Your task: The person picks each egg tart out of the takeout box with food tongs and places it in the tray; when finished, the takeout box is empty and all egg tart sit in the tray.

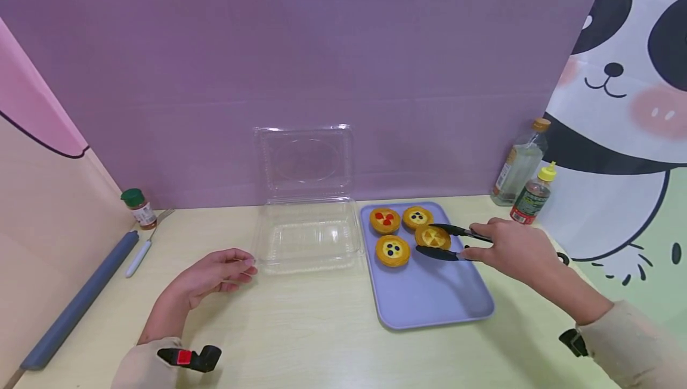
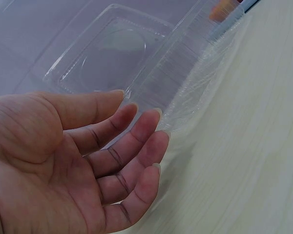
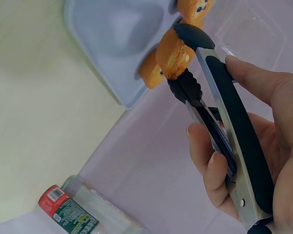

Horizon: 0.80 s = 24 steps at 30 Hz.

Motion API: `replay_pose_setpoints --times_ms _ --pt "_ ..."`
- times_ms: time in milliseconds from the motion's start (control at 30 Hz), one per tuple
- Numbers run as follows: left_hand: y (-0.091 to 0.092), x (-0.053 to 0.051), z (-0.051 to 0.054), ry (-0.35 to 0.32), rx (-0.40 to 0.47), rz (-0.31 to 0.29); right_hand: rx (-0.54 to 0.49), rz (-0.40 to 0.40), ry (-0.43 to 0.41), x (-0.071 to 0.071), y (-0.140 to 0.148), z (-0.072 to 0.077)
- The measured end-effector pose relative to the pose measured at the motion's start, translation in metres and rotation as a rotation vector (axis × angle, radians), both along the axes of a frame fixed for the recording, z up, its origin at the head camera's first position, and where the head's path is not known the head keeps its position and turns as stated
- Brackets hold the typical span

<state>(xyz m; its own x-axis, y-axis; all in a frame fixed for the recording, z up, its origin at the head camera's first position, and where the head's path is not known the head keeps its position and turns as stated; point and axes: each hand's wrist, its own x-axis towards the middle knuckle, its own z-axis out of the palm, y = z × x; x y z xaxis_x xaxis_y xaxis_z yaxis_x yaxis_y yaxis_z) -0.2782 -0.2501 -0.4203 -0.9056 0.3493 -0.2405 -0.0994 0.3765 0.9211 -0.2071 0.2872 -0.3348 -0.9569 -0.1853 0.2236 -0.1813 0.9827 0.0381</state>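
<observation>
My right hand (image 1: pixel 515 252) holds black-tipped tongs (image 3: pixel 239 131), thumb on one arm and fingers round the other. Between the tong tips is an egg tart (image 1: pixel 432 237) with yellow pieces on top, over the lavender tray (image 1: pixel 429 299); in the right wrist view it looks tilted. Three more tarts lie on the tray: one with red pieces (image 1: pixel 384 220) and two with dark berries, a rear one (image 1: pixel 417 217) and a front one (image 1: pixel 393 250). My left hand (image 1: pixel 220 275), fingers loosely bent and holding nothing, is beside the left edge of an open clear plastic clamshell box (image 1: pixel 308 234).
At the back right stand a clear bottle (image 1: pixel 517 165) and a yellow-capped squeeze bottle (image 1: pixel 532 195). On the left are a green-capped jar (image 1: pixel 139 208), a white-handled utensil (image 1: pixel 141 256) and a long blue-grey roll (image 1: pixel 80 302). A purple backdrop (image 1: pixel 300 67) rises behind the table.
</observation>
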Motion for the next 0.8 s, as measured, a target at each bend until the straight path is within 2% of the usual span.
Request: replay_pose_setpoints --times_ms 267,800 --pt "-0.0004 -0.0001 -0.0004 -0.002 0.004 -0.004 -0.002 0.002 0.004 -0.0022 0.0002 -0.0095" --pt "0.0004 0.0017 0.0015 0.000 0.004 -0.002 -0.014 -0.007 -0.040 -0.0071 -0.0008 -0.0107"
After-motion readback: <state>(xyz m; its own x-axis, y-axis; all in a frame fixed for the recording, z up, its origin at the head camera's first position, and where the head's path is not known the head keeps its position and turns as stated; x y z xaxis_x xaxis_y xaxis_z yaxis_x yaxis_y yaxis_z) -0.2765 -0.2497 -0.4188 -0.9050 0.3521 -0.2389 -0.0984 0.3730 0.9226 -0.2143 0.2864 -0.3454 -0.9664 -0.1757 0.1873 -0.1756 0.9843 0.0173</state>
